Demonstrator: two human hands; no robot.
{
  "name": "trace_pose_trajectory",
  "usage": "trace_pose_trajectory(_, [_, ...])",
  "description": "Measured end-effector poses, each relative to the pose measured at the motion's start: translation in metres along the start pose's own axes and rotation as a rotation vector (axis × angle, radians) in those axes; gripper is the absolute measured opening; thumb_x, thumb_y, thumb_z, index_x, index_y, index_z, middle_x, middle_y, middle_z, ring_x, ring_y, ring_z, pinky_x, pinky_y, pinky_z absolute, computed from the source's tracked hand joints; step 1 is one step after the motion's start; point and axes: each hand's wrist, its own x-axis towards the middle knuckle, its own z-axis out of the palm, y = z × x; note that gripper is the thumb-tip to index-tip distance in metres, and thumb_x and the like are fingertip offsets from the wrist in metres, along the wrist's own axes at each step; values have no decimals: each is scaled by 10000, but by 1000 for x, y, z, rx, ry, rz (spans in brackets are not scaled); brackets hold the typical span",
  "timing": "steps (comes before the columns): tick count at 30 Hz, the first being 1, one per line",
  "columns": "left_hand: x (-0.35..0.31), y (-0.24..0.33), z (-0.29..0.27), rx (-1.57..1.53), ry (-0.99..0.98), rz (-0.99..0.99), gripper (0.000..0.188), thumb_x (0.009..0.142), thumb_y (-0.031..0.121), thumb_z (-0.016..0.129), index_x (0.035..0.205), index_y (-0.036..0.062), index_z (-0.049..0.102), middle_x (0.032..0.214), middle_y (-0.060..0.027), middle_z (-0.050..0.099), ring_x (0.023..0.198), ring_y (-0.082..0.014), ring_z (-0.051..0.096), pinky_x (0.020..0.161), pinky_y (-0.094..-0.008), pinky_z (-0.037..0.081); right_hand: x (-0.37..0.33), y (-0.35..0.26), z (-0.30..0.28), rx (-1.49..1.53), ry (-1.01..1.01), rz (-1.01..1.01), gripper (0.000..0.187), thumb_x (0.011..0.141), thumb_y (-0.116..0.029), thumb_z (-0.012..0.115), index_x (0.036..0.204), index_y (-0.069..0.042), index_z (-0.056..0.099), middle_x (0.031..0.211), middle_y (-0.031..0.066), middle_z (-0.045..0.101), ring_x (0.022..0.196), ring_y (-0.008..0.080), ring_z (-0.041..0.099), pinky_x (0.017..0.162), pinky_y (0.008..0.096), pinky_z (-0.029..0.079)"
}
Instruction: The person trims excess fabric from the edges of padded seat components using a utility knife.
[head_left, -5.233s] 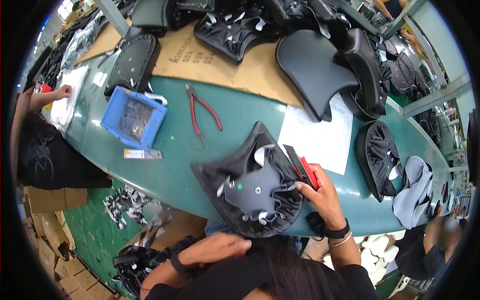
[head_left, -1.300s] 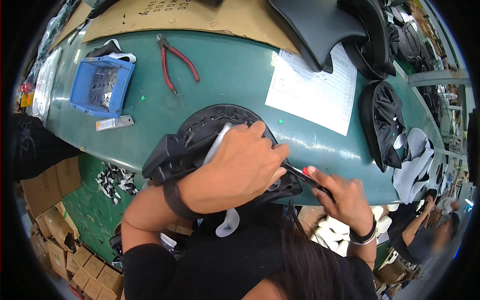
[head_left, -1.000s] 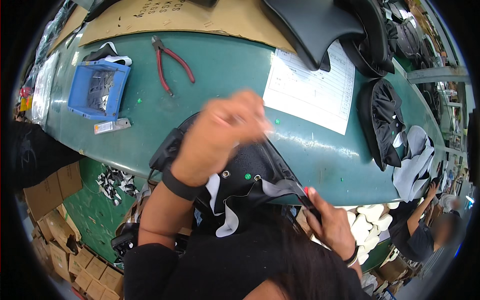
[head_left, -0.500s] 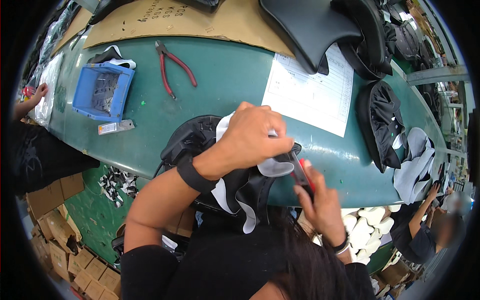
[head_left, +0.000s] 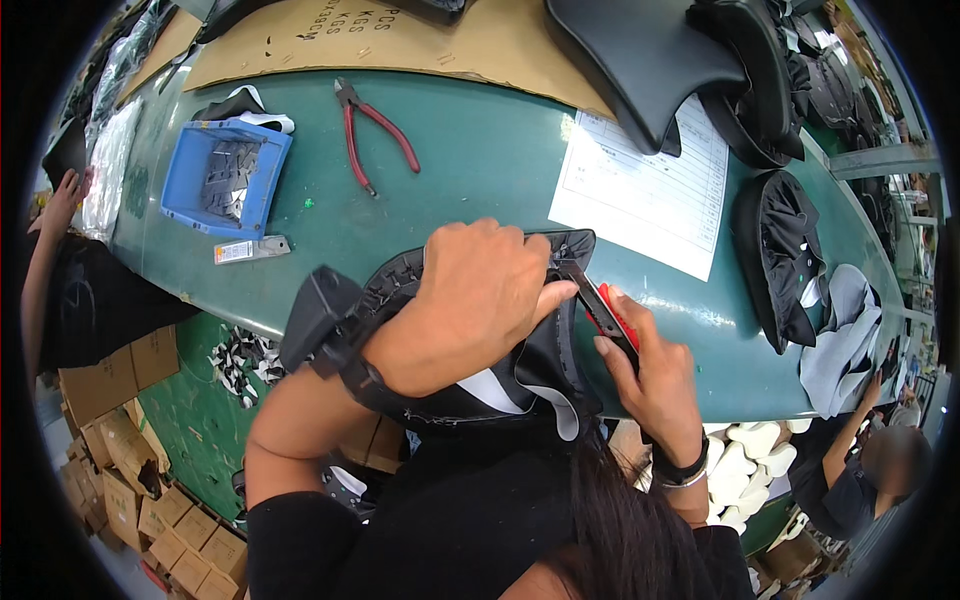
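A black padded seat piece [head_left: 395, 285] lies underside up at the table's near edge, its black cover folded over the rim. My left hand [head_left: 480, 290] is closed over its far right part, pinching at the edge; what the fingertips hold is hidden. In my right hand [head_left: 655, 380] is a red and black utility knife [head_left: 610, 315], its blade pointing far left to the cover edge beside my left thumb. Blade contact with the material cannot be made out. A loose black and white strip of trimmed fabric [head_left: 553, 400] hangs below my left hand.
Red-handled cutting pliers [head_left: 352, 150], a blue bin [head_left: 270, 190] of flat blades and a small blade case [head_left: 250, 250] lie at left. A printed sheet [head_left: 650, 195], black seats [head_left: 650, 70] and grey-white fabric [head_left: 840, 345] are at right. Co-workers stand on both sides.
The seat piece has turned, and its black end now shows left of my wrist. The pale flap by the blade has gone from there. My right hand still holds the knife, slightly shifted.
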Motion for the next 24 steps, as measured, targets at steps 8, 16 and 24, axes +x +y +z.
trace_pose_trajectory(8, [20,-26,-4,-1151,-3,-144,335,822,121,660,592,-5,453,598,2,373,664,-122,415,629,-309,377,16,10,-24,315,-467,90,446,925,-289,599,1317,-107,487,1091,149,660,640,361,608,589,384,475])
trace_pose_trajectory(16, [-1,-19,-29,-1601,-267,-119,311,886,212,629,654,32,527,985,-86,614,731,-152,571,705,-320,499,-6,29,-64,5,-628,-100,433,866,-274,641,1286,-239,540,635,45,618,525,294,572,471,367,379])
trace_pose_trajectory(24, [-25,7,15,-458,-33,372,266,746,232,711,595,71,563,639,-34,484,679,-237,469,628,-338,361,-18,-2,-60,-323,-538,-143,465,843,-220,672,1289,-175,551,659,69,614,542,306,583,494,391,426])
